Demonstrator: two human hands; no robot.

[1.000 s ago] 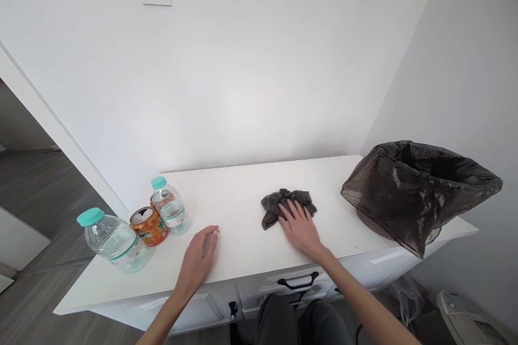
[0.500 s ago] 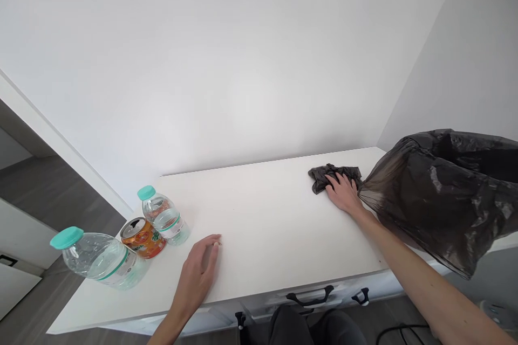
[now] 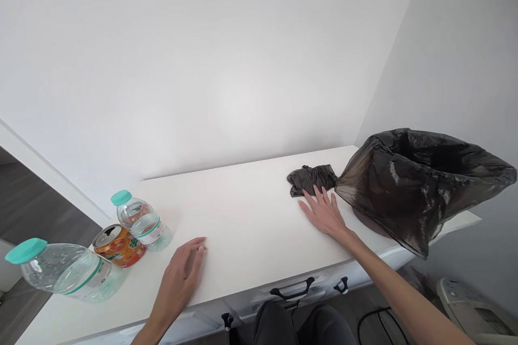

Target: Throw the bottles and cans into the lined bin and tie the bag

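Note:
My right hand (image 3: 324, 213) lies on the white top with its fingers spread, the tips at the edge of a crumpled piece of black plastic (image 3: 311, 179). This piece meets the gathered, pinched side of a large black garbage bag (image 3: 404, 194), whose mouth gapes upward at the right. Toward the left, my left hand (image 3: 178, 280) rests on the surface, fingers loosely bent and thumb a little apart, with nothing visible in it. Left of it stand an orange drink can (image 3: 121, 248), a clear bottle (image 3: 148, 223) with a turquoise cap, and a second such bottle (image 3: 76, 275).
The white cabinet top (image 3: 243, 215) runs along a white wall, with a grey wall at the right. Black handles (image 3: 293, 290) stick out from the cabinet's front. A black cable (image 3: 380, 315) and a pale machine (image 3: 473, 307) are below at the right.
The view has swung right, so everything sits further left. My right hand has drawn back slightly from on top of the crumpled plastic, its fingers spreading. My left hand stays resting on the surface.

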